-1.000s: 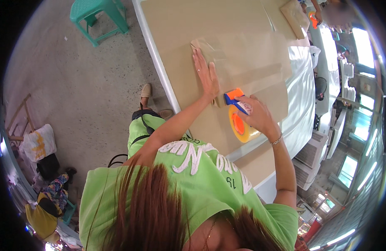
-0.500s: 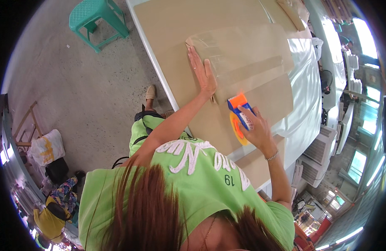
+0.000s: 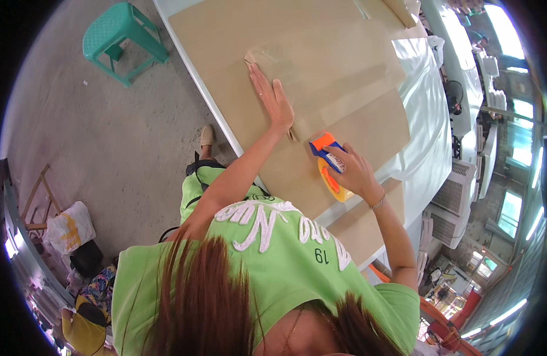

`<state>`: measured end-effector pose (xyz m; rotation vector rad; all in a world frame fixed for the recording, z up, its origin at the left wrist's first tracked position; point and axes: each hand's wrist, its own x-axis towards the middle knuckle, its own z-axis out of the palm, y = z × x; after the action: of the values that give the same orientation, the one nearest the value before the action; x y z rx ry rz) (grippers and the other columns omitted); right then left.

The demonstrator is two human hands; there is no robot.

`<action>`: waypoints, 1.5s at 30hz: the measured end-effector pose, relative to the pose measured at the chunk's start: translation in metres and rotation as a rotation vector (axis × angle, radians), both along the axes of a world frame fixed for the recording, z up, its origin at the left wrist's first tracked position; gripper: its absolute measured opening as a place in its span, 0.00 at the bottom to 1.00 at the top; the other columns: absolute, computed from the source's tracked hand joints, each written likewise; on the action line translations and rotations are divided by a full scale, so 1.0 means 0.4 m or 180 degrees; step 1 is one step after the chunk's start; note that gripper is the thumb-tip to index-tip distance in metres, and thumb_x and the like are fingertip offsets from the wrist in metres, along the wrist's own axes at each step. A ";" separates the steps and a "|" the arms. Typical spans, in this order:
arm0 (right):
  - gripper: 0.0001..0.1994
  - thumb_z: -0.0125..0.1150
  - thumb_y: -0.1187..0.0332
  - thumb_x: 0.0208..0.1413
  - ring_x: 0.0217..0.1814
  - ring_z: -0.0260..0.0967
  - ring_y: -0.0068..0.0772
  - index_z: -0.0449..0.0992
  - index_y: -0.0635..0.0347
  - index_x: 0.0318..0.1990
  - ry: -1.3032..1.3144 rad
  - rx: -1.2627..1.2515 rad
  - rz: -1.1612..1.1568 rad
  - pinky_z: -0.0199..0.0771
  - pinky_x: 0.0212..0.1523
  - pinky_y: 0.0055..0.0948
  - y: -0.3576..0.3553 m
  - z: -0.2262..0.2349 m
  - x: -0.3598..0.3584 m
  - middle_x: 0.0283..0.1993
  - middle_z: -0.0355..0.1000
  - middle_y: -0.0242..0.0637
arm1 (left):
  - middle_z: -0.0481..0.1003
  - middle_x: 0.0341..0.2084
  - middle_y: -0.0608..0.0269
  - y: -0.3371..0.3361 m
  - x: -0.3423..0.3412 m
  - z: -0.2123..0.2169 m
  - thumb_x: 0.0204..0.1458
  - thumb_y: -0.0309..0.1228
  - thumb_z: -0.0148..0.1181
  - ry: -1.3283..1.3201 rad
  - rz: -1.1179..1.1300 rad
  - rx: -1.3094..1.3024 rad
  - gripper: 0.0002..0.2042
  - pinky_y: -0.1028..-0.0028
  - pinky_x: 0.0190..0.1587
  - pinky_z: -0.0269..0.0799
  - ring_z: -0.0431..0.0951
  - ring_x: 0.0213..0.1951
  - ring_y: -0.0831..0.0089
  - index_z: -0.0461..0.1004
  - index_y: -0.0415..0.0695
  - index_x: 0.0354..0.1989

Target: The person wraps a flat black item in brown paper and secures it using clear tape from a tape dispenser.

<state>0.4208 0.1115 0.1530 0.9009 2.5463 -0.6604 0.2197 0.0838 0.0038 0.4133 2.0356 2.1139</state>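
A large brown paper piece [image 3: 350, 115], folded over with clear tape bands on it, lies on the table. My left hand [image 3: 272, 102] is flat on its left edge, fingers stretched toward the far left corner and the thumb apart. Above the near part of the paper, my right hand [image 3: 355, 171] is closed around a handheld tape dispenser [image 3: 322, 141]. The dispenser has an orange front, a blue body and a yellow rear part. Its front end points away to the left, close to the paper; whether it touches is unclear.
A glossy white sheet [image 3: 424, 113] covers the table to the right. More folded brown paper [image 3: 402, 12] sits at the far end. Left of the white table edge [image 3: 217, 113], a green plastic stool [image 3: 116, 35] stands on the concrete floor. A person in yellow [image 3: 86, 332] is at the lower left.
The whole view has shifted slightly, so everything appears a little further left. My left hand stays flat on the paper, and my right hand keeps hold of the tape dispenser in nearly the same place.
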 end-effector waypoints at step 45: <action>0.24 0.68 0.72 0.46 0.40 0.68 0.35 0.77 0.54 0.55 0.3734 0.1121 0.0306 0.71 0.39 0.32 0.162 -0.090 -0.619 0.42 0.71 0.42 | 0.37 0.72 0.47 -0.002 0.003 0.017 0.65 0.42 0.35 -0.0414 -0.0094 0.0107 0.32 0.59 0.72 0.29 0.34 0.73 0.53 0.37 0.35 0.71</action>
<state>0.1730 0.1762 0.1168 0.5181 3.8069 -0.8978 0.2207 0.0829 0.0106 0.3002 1.9132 2.1018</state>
